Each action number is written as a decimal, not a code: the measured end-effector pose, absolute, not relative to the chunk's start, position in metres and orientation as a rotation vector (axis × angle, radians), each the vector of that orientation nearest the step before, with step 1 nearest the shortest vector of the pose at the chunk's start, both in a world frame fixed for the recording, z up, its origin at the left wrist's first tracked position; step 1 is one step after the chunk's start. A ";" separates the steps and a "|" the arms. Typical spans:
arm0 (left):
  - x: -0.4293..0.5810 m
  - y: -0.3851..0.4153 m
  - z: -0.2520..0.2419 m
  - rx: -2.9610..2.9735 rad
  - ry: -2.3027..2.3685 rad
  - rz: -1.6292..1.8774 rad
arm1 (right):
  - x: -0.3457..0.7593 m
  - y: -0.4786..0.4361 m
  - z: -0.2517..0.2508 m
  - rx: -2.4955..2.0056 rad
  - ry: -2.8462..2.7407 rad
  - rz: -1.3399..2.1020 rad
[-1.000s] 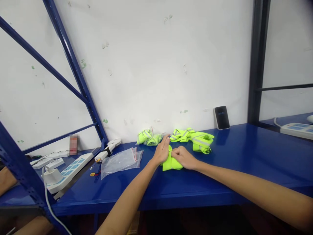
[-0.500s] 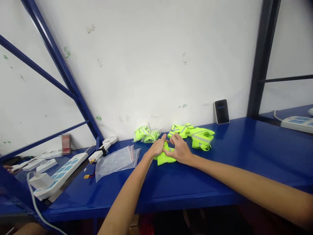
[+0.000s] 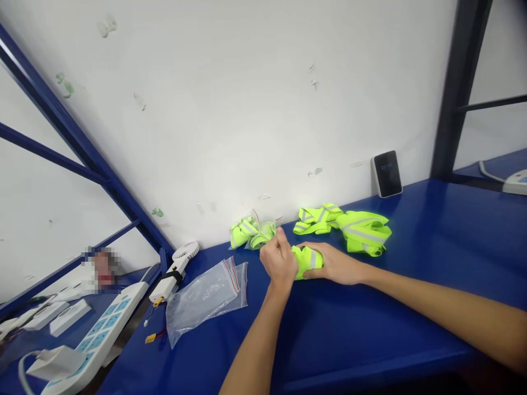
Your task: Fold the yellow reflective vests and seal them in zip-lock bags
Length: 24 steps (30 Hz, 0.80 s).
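A fluorescent yellow-green reflective strap [image 3: 303, 260] with silver bands is bunched up low over the blue table. My right hand [image 3: 331, 263] wraps round its right side, thumb below and fingers behind. At its left end my left hand [image 3: 280, 257] is closed in a fist, thumb on top, gripping the strap; what lies inside the fist is hidden. Behind my left hand, two clear bags hold rolled straps of the same kind [image 3: 244, 231]. Loose straps [image 3: 364, 231] lie in a heap beyond my right hand.
Flat clear zip bags [image 3: 206, 296] lie on the blue table [image 3: 370, 329], left of my hands. Beside them are a small white fan [image 3: 186, 250] and a white device with cables. A power strip [image 3: 101, 334] sits farther left. A dark-screened device [image 3: 387, 174] leans against the wall.
My fingers were pinching over the strap flat on the table; now my left hand is a fist and my right hand wraps round the bunched strap. The camera view has shifted.
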<state>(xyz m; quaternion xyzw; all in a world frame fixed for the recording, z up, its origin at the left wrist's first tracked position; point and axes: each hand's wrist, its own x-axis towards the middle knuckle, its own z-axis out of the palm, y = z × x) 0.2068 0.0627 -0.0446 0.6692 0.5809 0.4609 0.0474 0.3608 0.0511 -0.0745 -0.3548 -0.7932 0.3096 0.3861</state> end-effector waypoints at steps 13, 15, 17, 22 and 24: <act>0.201 0.070 -0.047 2.333 1.525 0.833 | 0.369 0.055 -0.088 -0.764 -2.336 0.311; 0.200 0.074 -0.049 2.184 1.475 0.886 | 0.364 0.055 -0.092 -0.812 -2.293 0.336; 0.200 0.076 -0.050 2.024 1.447 0.958 | 0.358 0.056 -0.094 -0.877 -2.214 0.382; 0.201 0.077 -0.053 1.905 1.212 1.090 | 0.346 0.055 -0.093 -0.932 -2.107 0.289; 0.200 0.075 -0.055 1.856 1.112 1.096 | 0.344 0.054 -0.094 -0.946 -2.130 0.243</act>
